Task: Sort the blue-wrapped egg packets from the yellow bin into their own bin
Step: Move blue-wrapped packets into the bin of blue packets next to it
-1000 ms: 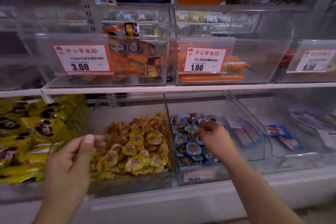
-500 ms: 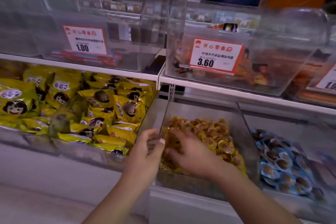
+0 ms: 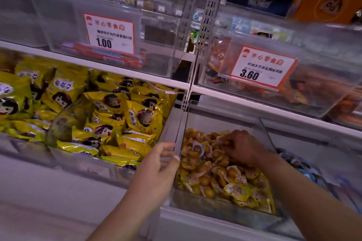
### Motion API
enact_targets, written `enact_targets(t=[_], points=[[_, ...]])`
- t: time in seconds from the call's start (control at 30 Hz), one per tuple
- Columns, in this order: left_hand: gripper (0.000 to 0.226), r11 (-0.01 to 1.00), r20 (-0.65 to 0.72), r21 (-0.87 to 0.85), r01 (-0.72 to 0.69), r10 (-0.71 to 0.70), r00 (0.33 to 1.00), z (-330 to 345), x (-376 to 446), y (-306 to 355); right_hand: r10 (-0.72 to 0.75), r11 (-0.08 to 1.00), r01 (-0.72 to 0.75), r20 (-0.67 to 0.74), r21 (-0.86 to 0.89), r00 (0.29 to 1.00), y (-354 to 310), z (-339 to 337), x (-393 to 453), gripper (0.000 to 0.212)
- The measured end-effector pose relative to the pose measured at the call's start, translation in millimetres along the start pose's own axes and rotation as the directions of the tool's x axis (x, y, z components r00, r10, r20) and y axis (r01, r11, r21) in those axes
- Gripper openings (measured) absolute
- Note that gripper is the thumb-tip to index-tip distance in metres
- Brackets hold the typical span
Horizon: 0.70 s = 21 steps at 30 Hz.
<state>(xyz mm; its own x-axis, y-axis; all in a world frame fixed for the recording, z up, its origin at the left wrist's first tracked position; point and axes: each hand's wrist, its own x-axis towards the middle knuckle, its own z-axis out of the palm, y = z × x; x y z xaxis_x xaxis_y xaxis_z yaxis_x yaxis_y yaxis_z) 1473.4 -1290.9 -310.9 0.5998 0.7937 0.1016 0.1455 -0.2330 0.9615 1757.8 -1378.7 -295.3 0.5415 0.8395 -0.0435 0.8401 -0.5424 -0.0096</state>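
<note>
A clear bin (image 3: pixel 219 209) on the lower shelf holds several yellow-wrapped egg packets (image 3: pixel 237 190). One blue-rimmed packet (image 3: pixel 196 147) lies among them near the bin's left wall. My right hand (image 3: pixel 244 148) reaches into the back of this bin, fingertips bent down into the pile; whether they hold a packet is hidden. My left hand (image 3: pixel 158 164) pinches the top edge of the bin's left wall between thumb and fingers. The bin of blue-wrapped packets (image 3: pixel 301 166) shows partly at the right, behind my right forearm.
Left of the egg bin lies a bin of large yellow snack bags (image 3: pixel 117 115). The upper shelf carries clear bins with price tags 1.00 (image 3: pixel 109 33) and 3.60 (image 3: pixel 260 66). A white shelf lip (image 3: pixel 195 227) runs along the front.
My right hand moved left from the blue packet bin into the back of the yellow bin. My left hand came in to the bin's left wall. The view swung left.
</note>
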Motion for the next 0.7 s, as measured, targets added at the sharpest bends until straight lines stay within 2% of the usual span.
enact_targets(t=[0.07, 0.13, 0.2, 0.23, 0.3, 0.43, 0.53, 0.7], points=[[0.023, 1.000, -0.011, 0.002, -0.003, 0.003, 1.000, 2, 2, 2, -0.068, 0.995, 0.063, -0.062, -0.071, 0.996, -4, -3, 0, 0.053], [0.022, 1.000, -0.027, -0.001, -0.004, 0.004, 1.000, 6, 2, 4, -0.165, 0.986, 0.159, -0.147, -0.048, 0.975, -25, -3, -1, 0.052], [0.022, 1.000, -0.047, -0.014, -0.010, 0.009, 0.999, 10, 3, 7, -0.235, 0.970, 0.240, -0.103, 0.037, 0.967, -55, 1, 0, 0.047], [0.022, 1.000, -0.058, -0.020, -0.016, 0.015, 0.998, 12, 2, 8, -0.249, 0.966, 0.250, -0.029, 0.061, 0.968, -71, 6, 1, 0.046], [0.022, 0.999, -0.091, -0.036, -0.038, 0.035, 0.995, 12, 1, 9, -0.251, 0.968, 0.251, 0.106, 0.021, 0.962, -93, 16, 6, 0.043], [0.022, 0.998, -0.117, -0.049, -0.043, 0.037, 0.992, 6, 0, 7, -0.204, 0.973, 0.209, 0.063, -0.100, 0.977, -87, 17, 8, 0.020], [0.020, 0.998, -0.110, -0.045, -0.033, 0.027, 0.994, 0, 1, 6, -0.132, 0.979, 0.145, 0.098, -0.144, 0.986, -60, 13, 5, 0.005], [0.019, 0.998, -0.097, 0.002, -0.055, 0.055, 0.994, -4, -1, 8, -0.087, 0.989, 0.104, 0.156, -0.101, 0.984, -46, 9, 8, 0.023]])
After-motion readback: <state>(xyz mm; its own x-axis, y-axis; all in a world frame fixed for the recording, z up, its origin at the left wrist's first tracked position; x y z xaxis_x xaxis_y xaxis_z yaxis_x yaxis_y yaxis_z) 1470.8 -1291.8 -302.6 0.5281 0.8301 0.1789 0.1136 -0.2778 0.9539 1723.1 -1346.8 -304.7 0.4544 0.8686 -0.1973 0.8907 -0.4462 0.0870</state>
